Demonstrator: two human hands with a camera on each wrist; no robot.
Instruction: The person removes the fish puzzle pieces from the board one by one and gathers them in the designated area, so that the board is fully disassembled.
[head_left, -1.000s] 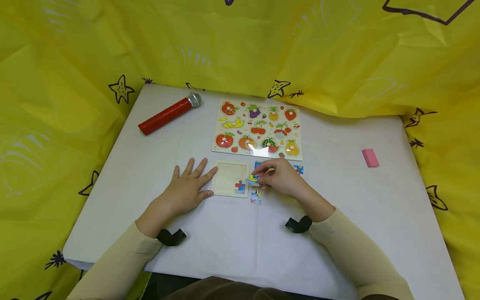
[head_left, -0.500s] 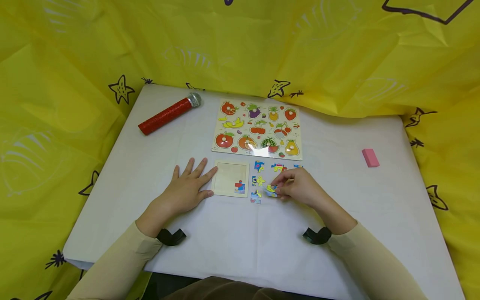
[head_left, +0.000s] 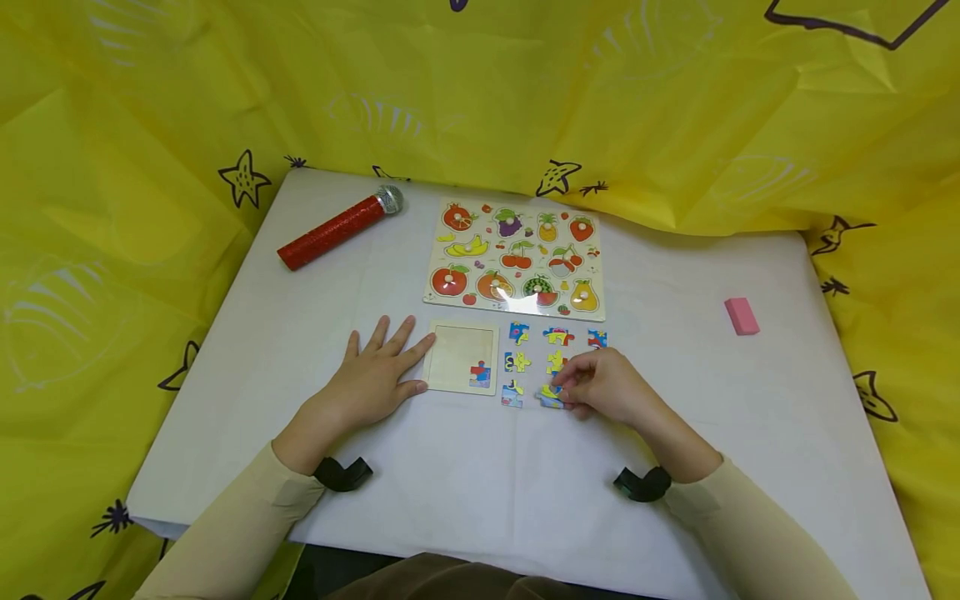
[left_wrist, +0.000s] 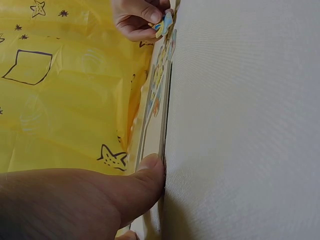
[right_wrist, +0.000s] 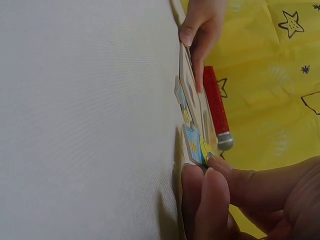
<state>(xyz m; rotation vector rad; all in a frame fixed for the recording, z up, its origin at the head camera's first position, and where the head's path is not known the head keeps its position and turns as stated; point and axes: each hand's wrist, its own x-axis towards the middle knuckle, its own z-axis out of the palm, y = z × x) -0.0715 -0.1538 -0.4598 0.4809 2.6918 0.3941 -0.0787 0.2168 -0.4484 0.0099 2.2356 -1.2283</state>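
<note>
My left hand (head_left: 371, 371) lies flat with spread fingers, its thumb and index finger touching the left edge of a small square wooden puzzle tray (head_left: 450, 387). One red and blue jigsaw piece (head_left: 480, 375) sits in the tray's lower right corner. Right of the tray, my right hand (head_left: 600, 383) pinches a yellow and light-blue jigsaw piece (right_wrist: 197, 145) between thumb and fingers, low over the table. Several loose jigsaw pieces (head_left: 516, 362) lie in rows between tray and right hand; the fingers partly cover that area.
Behind the tray lies a larger fruit peg puzzle board (head_left: 513, 260). A red microphone (head_left: 333, 232) is at the back left, and a pink block (head_left: 742, 316) lies far right. A yellow curtain (head_left: 480, 100) surrounds the white table (head_left: 420, 483).
My right hand has moved right and toward me with its jigsaw piece, away from the tray's edge, uncovering other loose pieces. The left hand has stayed in place.
</note>
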